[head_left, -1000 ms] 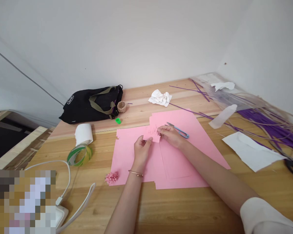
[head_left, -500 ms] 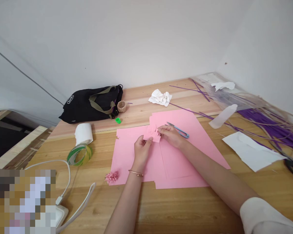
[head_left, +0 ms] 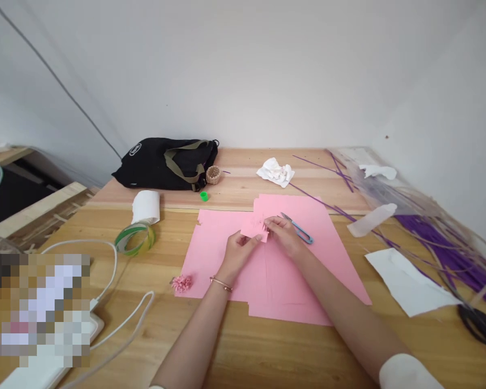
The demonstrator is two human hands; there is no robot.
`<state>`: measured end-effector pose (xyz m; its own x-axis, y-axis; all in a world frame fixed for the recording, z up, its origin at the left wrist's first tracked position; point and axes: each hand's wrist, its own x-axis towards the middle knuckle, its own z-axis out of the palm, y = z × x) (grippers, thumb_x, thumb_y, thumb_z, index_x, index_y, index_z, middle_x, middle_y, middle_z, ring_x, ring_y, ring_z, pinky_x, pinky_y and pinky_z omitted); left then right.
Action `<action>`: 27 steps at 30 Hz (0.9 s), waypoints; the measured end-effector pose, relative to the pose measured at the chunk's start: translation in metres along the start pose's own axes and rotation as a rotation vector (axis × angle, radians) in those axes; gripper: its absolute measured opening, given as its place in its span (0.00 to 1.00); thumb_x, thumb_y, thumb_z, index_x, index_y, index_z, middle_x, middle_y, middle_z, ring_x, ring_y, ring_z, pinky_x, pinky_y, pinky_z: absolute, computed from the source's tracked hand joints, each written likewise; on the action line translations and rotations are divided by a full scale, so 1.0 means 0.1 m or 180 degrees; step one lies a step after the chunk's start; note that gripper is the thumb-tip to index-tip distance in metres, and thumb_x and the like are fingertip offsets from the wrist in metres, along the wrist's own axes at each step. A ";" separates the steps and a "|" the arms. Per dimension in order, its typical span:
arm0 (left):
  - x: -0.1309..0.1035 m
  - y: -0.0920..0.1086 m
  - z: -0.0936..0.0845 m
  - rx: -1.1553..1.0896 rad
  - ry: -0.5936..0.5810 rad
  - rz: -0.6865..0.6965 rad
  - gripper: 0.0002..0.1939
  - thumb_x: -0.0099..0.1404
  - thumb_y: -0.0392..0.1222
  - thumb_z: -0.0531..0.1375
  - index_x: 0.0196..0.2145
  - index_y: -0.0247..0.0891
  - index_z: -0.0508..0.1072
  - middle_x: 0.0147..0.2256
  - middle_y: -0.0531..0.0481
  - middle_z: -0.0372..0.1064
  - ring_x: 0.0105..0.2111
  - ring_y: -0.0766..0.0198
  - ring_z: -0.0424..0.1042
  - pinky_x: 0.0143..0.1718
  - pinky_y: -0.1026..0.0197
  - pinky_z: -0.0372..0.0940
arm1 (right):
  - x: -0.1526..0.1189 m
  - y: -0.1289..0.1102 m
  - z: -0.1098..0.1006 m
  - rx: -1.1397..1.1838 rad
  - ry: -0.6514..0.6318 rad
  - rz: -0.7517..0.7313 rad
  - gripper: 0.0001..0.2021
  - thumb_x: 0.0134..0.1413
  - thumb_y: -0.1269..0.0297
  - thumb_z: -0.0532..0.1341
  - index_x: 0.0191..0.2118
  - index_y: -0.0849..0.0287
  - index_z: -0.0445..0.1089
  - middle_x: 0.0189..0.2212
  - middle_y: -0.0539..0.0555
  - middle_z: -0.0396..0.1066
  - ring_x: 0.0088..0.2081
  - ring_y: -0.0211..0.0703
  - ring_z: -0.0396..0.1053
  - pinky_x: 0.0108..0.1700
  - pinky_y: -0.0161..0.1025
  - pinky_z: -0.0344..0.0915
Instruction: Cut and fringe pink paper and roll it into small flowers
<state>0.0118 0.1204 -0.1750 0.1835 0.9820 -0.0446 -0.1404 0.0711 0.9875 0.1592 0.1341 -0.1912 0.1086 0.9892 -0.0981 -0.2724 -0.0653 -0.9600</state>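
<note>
A small pink paper piece (head_left: pixel 253 229) with a cut, fringed edge is held above larger pink sheets (head_left: pixel 214 254). My left hand (head_left: pixel 237 253) pinches its lower part between thumb and fingers. At its right, fringed side, my right hand (head_left: pixel 282 232) has its fingertips closed on the strips. Blue-handled snips (head_left: pixel 302 231) lie on the pink sheets just right of my right hand. A pink fringed paper flower (head_left: pixel 181 283) rests at the left sheet's lower left corner.
Behind are a black bag (head_left: pixel 157 165), small woven basket (head_left: pixel 213 174), green cap (head_left: pixel 203 196) and crumpled tissue (head_left: pixel 275 173). Left: tissue roll (head_left: pixel 146 206), tape roll (head_left: pixel 135 239), white cable. Right: purple strips (head_left: pixel 437 248), white paper (head_left: pixel 411 281), black-handled scissors (head_left: pixel 480 323).
The camera view has tilted and shifted, so the scene sits differently in the picture. Both hands keep hold of the small pink piece, with little change in their grip.
</note>
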 end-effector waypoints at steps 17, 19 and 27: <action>0.14 -0.10 -0.11 -0.1455 0.0164 -0.0120 0.07 0.50 0.41 0.62 0.25 0.33 0.72 0.23 0.49 0.70 0.24 0.65 0.67 0.30 0.60 0.60 | -0.10 -0.01 0.25 -0.0176 -0.0481 0.0000 0.14 0.39 0.50 0.66 0.22 0.58 0.71 0.19 0.51 0.69 0.23 0.38 0.62 0.28 0.39 0.59; 0.13 -0.10 -0.11 -0.1418 0.0147 -0.0093 0.07 0.50 0.40 0.63 0.25 0.33 0.72 0.23 0.49 0.70 0.24 0.65 0.67 0.30 0.60 0.60 | -0.10 -0.01 0.24 -0.0098 -0.0689 0.0043 0.14 0.40 0.51 0.66 0.22 0.58 0.71 0.20 0.52 0.69 0.23 0.38 0.62 0.28 0.39 0.58; 0.11 -0.05 -0.07 -0.1181 0.0147 -0.0185 0.07 0.48 0.40 0.64 0.26 0.33 0.73 0.24 0.49 0.71 0.25 0.66 0.67 0.31 0.60 0.59 | -0.06 -0.05 0.14 0.0203 -0.1041 0.0257 0.14 0.38 0.51 0.68 0.24 0.57 0.71 0.19 0.50 0.67 0.24 0.38 0.61 0.30 0.38 0.58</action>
<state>0.0071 0.1318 -0.1812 0.1584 0.9808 -0.1140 -0.4754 0.1770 0.8618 0.1465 0.1301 -0.1819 -0.2253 0.9715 -0.0737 -0.3281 -0.1469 -0.9332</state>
